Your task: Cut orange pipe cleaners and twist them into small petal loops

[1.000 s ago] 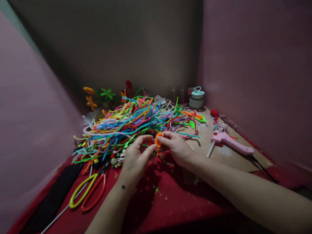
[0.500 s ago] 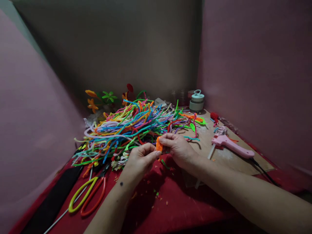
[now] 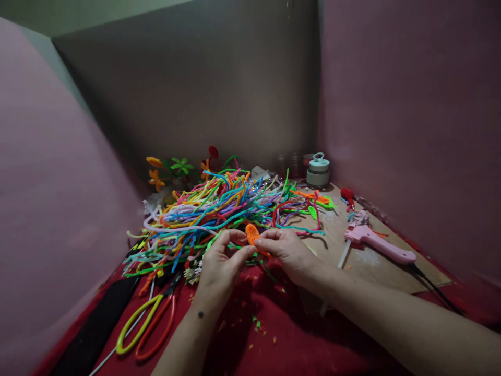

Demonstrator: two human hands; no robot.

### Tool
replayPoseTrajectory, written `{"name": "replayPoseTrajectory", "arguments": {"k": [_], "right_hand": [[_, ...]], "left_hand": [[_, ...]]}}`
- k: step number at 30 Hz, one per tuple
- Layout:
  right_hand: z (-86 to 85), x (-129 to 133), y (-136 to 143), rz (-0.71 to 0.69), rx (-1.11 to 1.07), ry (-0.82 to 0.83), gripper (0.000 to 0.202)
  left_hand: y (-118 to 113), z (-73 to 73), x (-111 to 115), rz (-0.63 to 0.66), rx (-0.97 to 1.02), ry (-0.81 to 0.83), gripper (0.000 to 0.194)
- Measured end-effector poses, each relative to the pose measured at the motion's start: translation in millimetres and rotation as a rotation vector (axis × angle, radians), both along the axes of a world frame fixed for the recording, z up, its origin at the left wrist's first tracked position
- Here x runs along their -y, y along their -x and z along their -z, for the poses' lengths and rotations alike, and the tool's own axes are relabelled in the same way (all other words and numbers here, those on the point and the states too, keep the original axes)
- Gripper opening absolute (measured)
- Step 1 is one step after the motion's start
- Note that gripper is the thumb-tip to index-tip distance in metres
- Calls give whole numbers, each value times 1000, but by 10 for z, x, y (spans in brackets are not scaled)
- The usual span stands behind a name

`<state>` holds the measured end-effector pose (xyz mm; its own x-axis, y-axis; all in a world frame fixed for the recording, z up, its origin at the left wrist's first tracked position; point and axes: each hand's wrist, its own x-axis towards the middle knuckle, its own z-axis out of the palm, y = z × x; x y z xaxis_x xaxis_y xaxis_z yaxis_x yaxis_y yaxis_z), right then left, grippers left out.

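Orange pipe cleaner piece (image 3: 251,234) at centre frame, bent into a small flat petal-like loop, fuzzy surface, a thin stem trailing lower right; held above the red cloth (image 3: 297,339), just in front of the big pile.

Left hand (image 3: 219,266) closed in a pinch, thumb and forefinger tips on the left edge of the loop; right hand (image 3: 287,251) likewise pinching it from the right side, other fingers curled under; both forearms enter from the bottom of the frame.

Pile of pipe cleaners (image 3: 219,209) just above the hands, centre to centre left; long loose fuzzy strands, tangled, in blue, green, yellow, orange, pink, lilac, red.

Finished pipe cleaner flowers (image 3: 172,168) at the pile's upper left edge; orange, green and red petals, upright against the grey back wall.

Scissors (image 3: 146,326) at lower left on the cloth; one yellow-green loop handle, one orange, dark blades pointing up toward the pile.

Small round container (image 3: 318,172) at upper right of centre, pale, stacked rings with a ring handle on top; contents not visible.

Pink glue gun (image 3: 378,244) at right, smooth plastic, lying on a brown board (image 3: 391,266); black cord running to lower right.

Small coloured trimmings scattered over the cloth below the hands.
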<state>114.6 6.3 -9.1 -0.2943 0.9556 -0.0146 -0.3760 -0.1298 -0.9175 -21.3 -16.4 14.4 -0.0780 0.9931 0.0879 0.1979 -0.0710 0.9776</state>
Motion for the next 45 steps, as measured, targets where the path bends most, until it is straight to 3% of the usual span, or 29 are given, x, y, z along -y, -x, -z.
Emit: {"name": "replayPoseTrajectory", "arguments": {"k": [5, 8, 18, 23, 29, 32, 38, 45], "right_hand": [[-82, 64, -13, -119, 112, -61, 16], [-84, 77, -18, -155, 147, -92, 18], [-56, 81, -33, -291, 278, -139, 19], [-36, 68, -30, -260, 359, -102, 20], [38, 47, -20, -229, 327, -127, 22], [29, 49, -24, -202, 318, -137, 24], [-35, 57, -38, -224, 239, -89, 30], [-35, 34, -68, -293, 172, -114, 27]], "left_hand": [[114, -15, -35, 133, 275, 135, 39], [158, 7, -52, 200, 295, 170, 31], [154, -6, -38, 189, -92, 56, 20], [156, 0, -31, 150, -412, -93, 19], [128, 1, -22, 125, -526, -208, 19], [102, -29, -4, 115, -439, -181, 16], [182, -23, -22, 300, 53, 107, 22], [208, 7, -40, 289, 191, 100, 21]]}}
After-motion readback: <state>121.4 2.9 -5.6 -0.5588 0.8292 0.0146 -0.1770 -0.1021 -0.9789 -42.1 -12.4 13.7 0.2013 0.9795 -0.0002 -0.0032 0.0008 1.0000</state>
